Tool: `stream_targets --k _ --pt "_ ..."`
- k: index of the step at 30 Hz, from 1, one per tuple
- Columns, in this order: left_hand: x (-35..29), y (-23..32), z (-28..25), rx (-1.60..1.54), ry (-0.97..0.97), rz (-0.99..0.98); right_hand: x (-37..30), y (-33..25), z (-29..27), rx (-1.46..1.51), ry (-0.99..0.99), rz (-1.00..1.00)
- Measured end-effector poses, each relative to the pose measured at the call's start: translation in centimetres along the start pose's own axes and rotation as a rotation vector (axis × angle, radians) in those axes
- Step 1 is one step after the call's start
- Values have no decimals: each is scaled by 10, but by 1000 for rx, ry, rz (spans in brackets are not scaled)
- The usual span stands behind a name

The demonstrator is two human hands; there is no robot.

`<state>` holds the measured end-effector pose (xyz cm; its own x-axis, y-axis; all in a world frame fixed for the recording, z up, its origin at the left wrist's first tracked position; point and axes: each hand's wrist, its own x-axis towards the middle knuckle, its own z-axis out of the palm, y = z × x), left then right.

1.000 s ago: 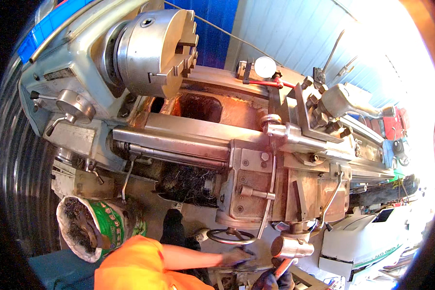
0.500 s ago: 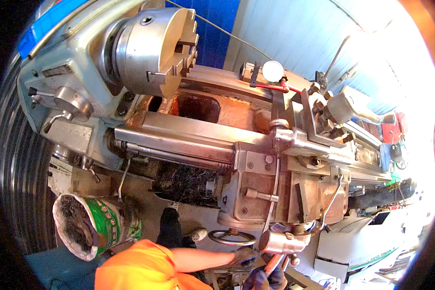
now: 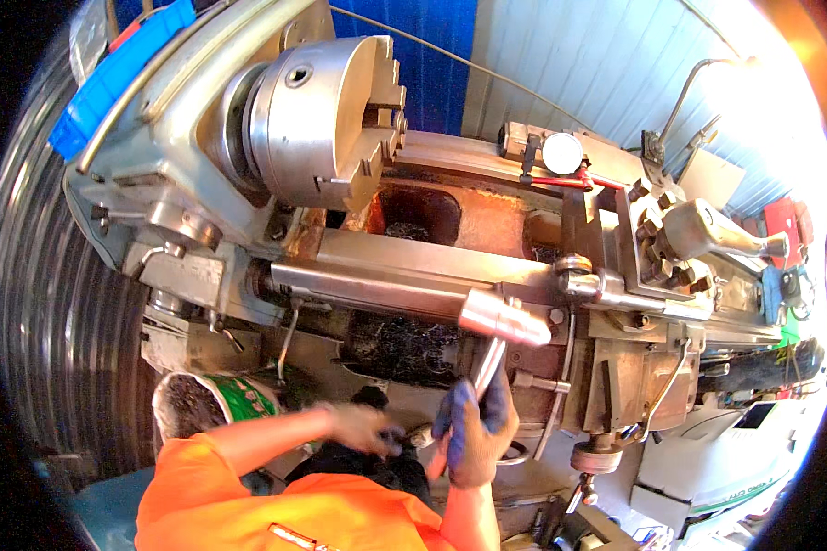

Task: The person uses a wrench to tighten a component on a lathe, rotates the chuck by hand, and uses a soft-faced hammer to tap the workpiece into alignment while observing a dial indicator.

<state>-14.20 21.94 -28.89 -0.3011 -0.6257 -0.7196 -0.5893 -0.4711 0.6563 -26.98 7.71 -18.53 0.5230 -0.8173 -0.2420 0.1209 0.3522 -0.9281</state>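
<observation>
- A person in an orange top stands at a large metal lathe, seen from above through a fisheye lens.
- The right hand, dark blue over the fingers, is closed around the handle of a hammer.
- The hammer points head-up, its handle slanting up and to the right; the shiny, copper-toned head is slightly blurred and overlaps the front of the lathe's carriage in this view. Whether they touch cannot be told.
- The left hand is in front of the person's body, left of the hammer. It is blurred, so how far open it is, or whether it holds anything, cannot be told.
- A handwheel is partly hidden behind the right hand.
- At the lathe's left end is a big round chuck with stepped jaws.
- A white-faced dial gauge on a red arm sits at the back, near a bolted tool post.
- A white and green sack of dark material stands at lower left, partly behind the left forearm.
</observation>
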Motion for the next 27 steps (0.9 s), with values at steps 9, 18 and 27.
stream_targets --k 9,18,27 --pt "-196 96 -249 623 1865 243 122 -5 115 125 -77 -41" --pt "-178 67 -313 749 1687 220 155 -19 140 153 -102 118" --pt "-178 66 -316 781 1694 226 162 -8 148 43 -128 43"
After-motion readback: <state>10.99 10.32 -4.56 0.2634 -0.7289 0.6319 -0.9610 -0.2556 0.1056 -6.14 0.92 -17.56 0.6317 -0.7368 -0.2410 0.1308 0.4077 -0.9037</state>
